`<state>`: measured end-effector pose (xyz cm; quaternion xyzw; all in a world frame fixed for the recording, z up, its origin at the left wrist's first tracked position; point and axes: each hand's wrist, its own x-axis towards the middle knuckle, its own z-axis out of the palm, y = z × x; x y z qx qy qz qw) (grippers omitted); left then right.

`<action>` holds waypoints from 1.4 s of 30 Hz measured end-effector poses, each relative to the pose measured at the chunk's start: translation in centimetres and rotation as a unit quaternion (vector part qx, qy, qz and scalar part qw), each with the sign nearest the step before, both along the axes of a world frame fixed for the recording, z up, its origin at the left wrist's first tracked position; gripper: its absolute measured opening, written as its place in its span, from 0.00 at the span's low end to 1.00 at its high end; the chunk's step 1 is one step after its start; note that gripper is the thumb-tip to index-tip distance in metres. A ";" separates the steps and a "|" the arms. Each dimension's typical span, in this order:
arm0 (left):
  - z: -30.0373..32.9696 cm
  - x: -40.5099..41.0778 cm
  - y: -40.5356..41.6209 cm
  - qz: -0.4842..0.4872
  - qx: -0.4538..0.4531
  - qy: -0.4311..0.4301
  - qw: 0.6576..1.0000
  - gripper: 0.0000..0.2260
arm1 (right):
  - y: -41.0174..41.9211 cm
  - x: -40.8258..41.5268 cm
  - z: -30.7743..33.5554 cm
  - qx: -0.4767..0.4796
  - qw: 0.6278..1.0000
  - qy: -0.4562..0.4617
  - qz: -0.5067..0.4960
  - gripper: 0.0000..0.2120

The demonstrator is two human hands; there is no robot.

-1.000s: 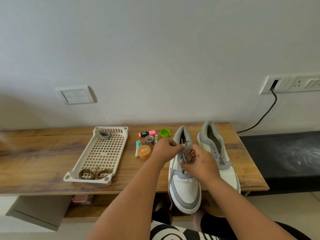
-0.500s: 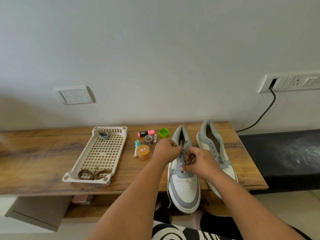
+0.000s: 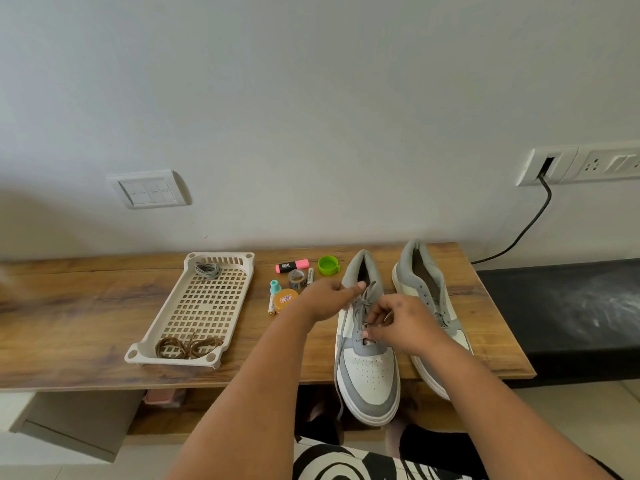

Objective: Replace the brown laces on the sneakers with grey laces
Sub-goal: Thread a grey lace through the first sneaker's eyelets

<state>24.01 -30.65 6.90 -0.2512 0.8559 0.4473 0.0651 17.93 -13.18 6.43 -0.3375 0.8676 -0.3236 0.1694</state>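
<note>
from the head camera, the near sneaker (image 3: 367, 358) stood toe-first at the front edge of the wooden table (image 3: 69, 327), the second sneaker (image 3: 427, 299) just beside it on the right. the left hand (image 3: 329, 299) pinched a grey lace (image 3: 367, 299) up by the collar; the right hand (image 3: 401, 323) had its fingertips curled on the same lace low over the eyelets. one lace tail hung off the table edge past the toe. done well, this step probably wanted the lace kept flat and untwisted, each side drawn snug in turn, and the ends left even. in the perforated tray (image 3: 194, 355), the brown laces (image 3: 188, 346) lay coiled at the near end and a spare grey lace (image 3: 207, 270) at the far end.

as for writing, the pink highlighter (image 3: 292, 266) bore a dark label and the orange tin (image 3: 284, 300) a small red-and-white sticker, both too small to read.
</note>
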 end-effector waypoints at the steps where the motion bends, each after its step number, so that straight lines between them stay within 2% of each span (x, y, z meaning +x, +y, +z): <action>1: 0.1 0.5 -0.4 -0.038 0.003 -0.034 0.999 0.25 | 0.3 -0.2 0.3 0.013 1.000 -0.012 0.003 0.08; 3: 0.1 1.5 -0.9 -0.115 -0.012 -0.108 0.987 0.22 | 0.9 -0.7 0.9 0.081 0.995 -0.039 0.039 0.07; 5: 0.0 2.1 -1.1 -0.151 -0.014 -0.158 0.976 0.17 | 1.5 -0.7 1.3 0.153 0.984 -0.055 0.071 0.08; 9: 0.2 2.8 -1.1 -0.130 0.025 -0.216 0.967 0.05 | 1.9 -0.2 1.6 0.213 0.970 -0.074 0.086 0.10; 11: 0.8 3.4 -0.8 -0.127 0.041 -0.240 0.962 0.06 | 2.1 0.5 2.0 0.231 0.962 -0.100 0.104 0.14; 13: 1.7 4.1 -0.3 -0.143 0.021 -0.214 0.966 0.07 | 2.2 1.4 2.3 0.223 0.960 -0.119 0.122 0.15; 16: 2.5 4.7 0.7 -0.126 0.024 -0.107 0.986 0.05 | 1.9 2.9 1.9 0.166 0.970 -0.131 0.116 0.21; 19: 3.1 5.2 1.3 -0.101 0.067 -0.056 0.991 0.04 | 1.6 4.3 0.8 0.098 0.964 -0.224 0.105 0.26; 21: 3.2 5.2 1.6 -0.081 0.101 -0.042 0.991 0.04 | 1.6 4.8 0.3 0.081 0.943 -0.292 0.136 0.20; 23: 3.1 5.1 1.7 -0.047 0.141 -0.024 0.989 0.05 | 1.5 5.0 -0.1 0.071 0.930 -0.321 0.162 0.12; 28: 2.8 4.4 1.4 0.124 0.220 0.050 0.966 0.11 | 2.1 4.1 0.6 0.095 0.935 -0.297 0.172 0.08; 32: 2.3 3.9 0.9 0.227 0.228 0.063 0.945 0.10 | 2.9 2.6 1.2 0.116 0.940 -0.278 0.159 0.11; 36: 1.9 3.3 0.4 0.258 0.197 0.052 0.944 0.13 | 3.7 1.0 2.2 0.134 0.945 -0.280 0.099 0.14; 40: 1.7 3.0 0.4 0.259 0.220 0.044 0.940 0.13 | 5.0 -0.5 3.8 0.160 0.936 -0.307 0.068 0.14; 42: 1.5 2.8 0.5 0.264 0.236 0.039 0.934 0.13 | 5.6 -1.1 4.3 0.129 0.934 -0.325 0.069 0.15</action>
